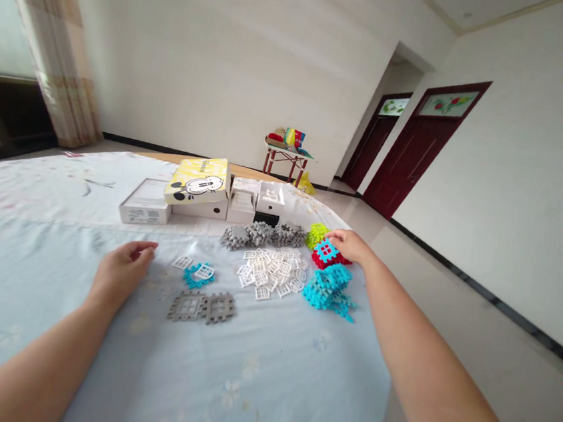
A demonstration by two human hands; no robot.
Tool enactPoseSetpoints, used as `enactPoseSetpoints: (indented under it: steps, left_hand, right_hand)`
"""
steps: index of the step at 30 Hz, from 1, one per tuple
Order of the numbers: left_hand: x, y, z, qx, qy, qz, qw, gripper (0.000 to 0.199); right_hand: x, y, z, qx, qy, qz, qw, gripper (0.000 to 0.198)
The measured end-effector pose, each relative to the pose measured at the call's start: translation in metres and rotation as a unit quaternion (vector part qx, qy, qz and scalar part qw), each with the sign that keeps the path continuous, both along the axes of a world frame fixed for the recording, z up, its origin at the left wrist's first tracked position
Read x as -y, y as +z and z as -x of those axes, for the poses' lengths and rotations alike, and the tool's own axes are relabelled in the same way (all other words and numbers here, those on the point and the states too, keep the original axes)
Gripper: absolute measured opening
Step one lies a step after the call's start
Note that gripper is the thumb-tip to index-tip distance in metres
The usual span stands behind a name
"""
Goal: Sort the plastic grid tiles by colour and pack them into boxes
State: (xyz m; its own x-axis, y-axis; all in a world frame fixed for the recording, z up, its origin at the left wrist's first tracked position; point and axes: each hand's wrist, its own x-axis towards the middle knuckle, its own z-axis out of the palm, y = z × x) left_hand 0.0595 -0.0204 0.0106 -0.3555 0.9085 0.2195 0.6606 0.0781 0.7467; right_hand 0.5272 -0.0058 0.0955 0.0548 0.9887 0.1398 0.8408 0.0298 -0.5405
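My right hand (348, 245) reaches to the table's right side, its fingers closed at the upper edge of a blue square building piece (326, 250) with a window-like cutout. That piece lies over a red pile (326, 263), which shows through its openings. Beside it are a lime-green pile (316, 233) and a larger blue pile (326, 286). My left hand (121, 271) rests on the cloth with curled fingers, nothing visible in them. To its right lie a blue notched frame (198, 275) with a white window piece (204, 271) on it, and two grey notched squares (202, 306) side by side.
White window pieces (272, 270) are heaped mid-table, with grey pieces (261, 234) behind them. A yellow-and-white box (198, 182) and white open boxes (145, 203) stand farther back. The tablecloth (243, 381) ends at the right near my forearm. Beyond stands a small table (288, 151).
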Motion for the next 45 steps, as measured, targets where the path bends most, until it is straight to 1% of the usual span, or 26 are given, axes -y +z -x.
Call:
enactPoseSetpoints:
  steps: [2,5,8,10,12,14,16,18,20,22,24,26,29,31,35,39,42,45]
  left_hand:
    - [0.002,0.000,0.000,0.004,-0.007,-0.014,1.000,0.029]
    - [0.003,-0.001,0.001,0.011,-0.026,-0.037,0.999,0.026]
    - [0.003,-0.002,0.001,0.011,-0.018,-0.026,0.999,0.026]
    - [0.002,-0.002,0.001,0.002,-0.009,-0.013,1.000,0.030]
    - [0.002,-0.002,0.000,-0.016,-0.006,-0.009,1.000,0.034]
    - [0.001,-0.003,-0.001,-0.034,-0.009,-0.014,0.999,0.035]
    - [0.001,-0.003,-0.003,-0.053,-0.017,-0.026,0.998,0.034]
    - [0.003,-0.002,-0.006,-0.073,-0.037,-0.043,0.996,0.034]
    - [0.005,0.000,-0.010,-0.092,-0.074,-0.062,0.991,0.036]
    - [0.008,0.004,-0.016,-0.111,-0.122,-0.073,0.984,0.036]
    - [0.011,0.008,-0.023,-0.130,-0.169,-0.075,0.974,0.036]
    - [0.014,0.012,-0.029,-0.142,-0.204,-0.075,0.966,0.035]
    - [0.015,0.013,-0.034,-0.141,-0.229,-0.080,0.960,0.036]
    - [0.015,0.011,-0.033,-0.139,-0.230,-0.079,0.960,0.036]
    - [0.012,0.008,-0.027,-0.144,-0.216,-0.066,0.963,0.037]
    - [0.015,0.013,-0.028,-0.141,-0.220,-0.057,0.964,0.037]
    - [0.024,0.025,-0.039,-0.136,-0.270,-0.047,0.952,0.036]
    - [0.038,0.037,-0.056,-0.162,-0.365,-0.015,0.917,0.037]
  right_hand:
    - [0.006,-0.006,-0.017,0.038,-0.019,0.008,0.999,0.027]
    - [0.016,-0.013,-0.032,0.064,-0.021,0.007,0.998,0.022]
    - [0.022,-0.015,-0.035,0.074,-0.028,-0.005,0.997,0.019]
    - [0.024,-0.013,-0.029,0.084,-0.042,-0.031,0.995,0.021]
    - [0.026,-0.010,-0.014,0.084,-0.048,-0.074,0.993,0.024]
    - [0.031,-0.006,0.011,0.064,-0.029,-0.114,0.991,0.025]
    - [0.038,-0.003,0.044,0.028,0.021,-0.126,0.991,0.025]
    - [0.047,-0.006,0.079,-0.009,0.089,-0.117,0.989,0.024]
    - [0.055,-0.014,0.111,-0.029,0.152,-0.115,0.981,0.023]
    - [0.061,-0.027,0.138,-0.033,0.205,-0.105,0.973,0.022]
    - [0.066,-0.040,0.159,-0.026,0.259,-0.094,0.961,0.021]
    - [0.070,-0.052,0.175,-0.012,0.318,-0.093,0.943,0.024]
    - [0.074,-0.064,0.190,0.022,0.393,-0.096,0.914,0.040]
    - [0.075,-0.068,0.196,0.039,0.413,-0.089,0.906,0.048]
    - [0.073,-0.073,0.197,0.033,0.407,-0.072,0.910,0.045]
    - [0.071,-0.077,0.194,-0.002,0.410,-0.069,0.909,0.046]
    - [0.072,-0.080,0.192,-0.028,0.405,-0.071,0.911,0.050]
    - [0.072,-0.083,0.191,-0.055,0.385,-0.067,0.919,0.056]
